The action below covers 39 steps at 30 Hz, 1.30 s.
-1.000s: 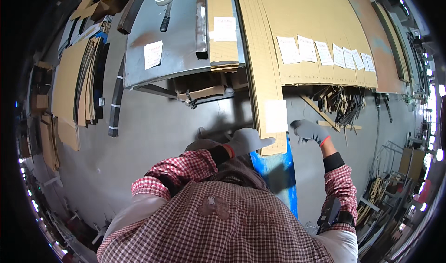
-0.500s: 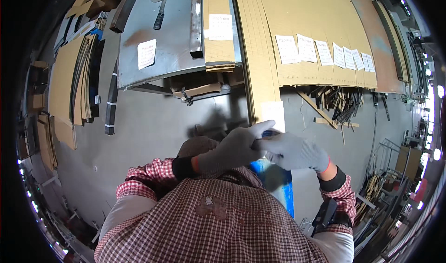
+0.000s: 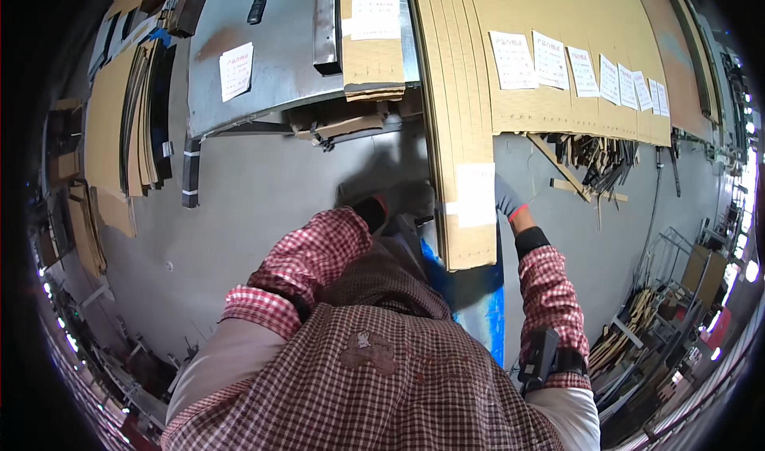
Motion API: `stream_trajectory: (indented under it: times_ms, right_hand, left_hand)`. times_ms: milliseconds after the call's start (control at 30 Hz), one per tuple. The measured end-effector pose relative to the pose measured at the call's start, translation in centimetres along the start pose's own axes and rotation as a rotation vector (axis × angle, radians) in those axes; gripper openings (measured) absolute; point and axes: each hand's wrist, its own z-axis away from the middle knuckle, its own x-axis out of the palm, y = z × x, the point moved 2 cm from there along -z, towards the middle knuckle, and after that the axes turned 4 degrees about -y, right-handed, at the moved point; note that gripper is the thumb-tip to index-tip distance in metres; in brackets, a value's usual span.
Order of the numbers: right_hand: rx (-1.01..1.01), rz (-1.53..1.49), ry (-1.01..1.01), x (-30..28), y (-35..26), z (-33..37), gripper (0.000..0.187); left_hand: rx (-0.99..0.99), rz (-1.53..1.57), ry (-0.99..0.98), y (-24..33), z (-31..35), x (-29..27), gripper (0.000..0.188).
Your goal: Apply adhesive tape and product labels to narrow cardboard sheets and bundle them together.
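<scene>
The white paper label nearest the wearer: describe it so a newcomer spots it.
At upper right, find broad tan cardboard sheets; along their left side, a narrow tan cardboard stack juts toward the checked cloth apron. Near its end, beside the gray-gloved right hand, lies the rectangular white paper label. It sits alone, nearer the apron than the row of white labels.

Gloved right hand (image 3: 505, 198) beside cardboard strips (image 3: 470, 248), white label (image 3: 476, 196) atop

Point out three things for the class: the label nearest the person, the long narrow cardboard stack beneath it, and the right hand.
Label (image 3: 476, 196): head view, middle of its white face.
Cardboard stack (image 3: 457, 116): head view, its upper surface.
Right hand (image 3: 506, 198): head view, visible back of the grey glove.
</scene>
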Motion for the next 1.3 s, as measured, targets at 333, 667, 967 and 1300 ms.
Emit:
stream_trajectory:
  times_ms: [333,667,967,1300]
  right_hand:
    - [0.502,1.092,0.463,9.7,-13.7,3.9,0.098]
    - [0.245,-0.440,0.715,3.7,-17.5,6.9,0.060]
    - [0.325,0.536,-0.221,-5.2,-12.6,2.2,0.019]
    - [0.619,0.986,-0.089,-6.6,-2.3,0.3,0.023]
  left_hand:
    - [0.032,-0.195,-0.049,4.6,3.1,-3.1,0.030]
    - [0.042,-0.905,0.085,16.2,-2.5,6.5,0.017]
    - [0.285,-0.970,0.185,15.8,-0.6,6.2,0.044]
    - [0.176,-0.844,0.179,20.2,-3.3,2.4,0.045]
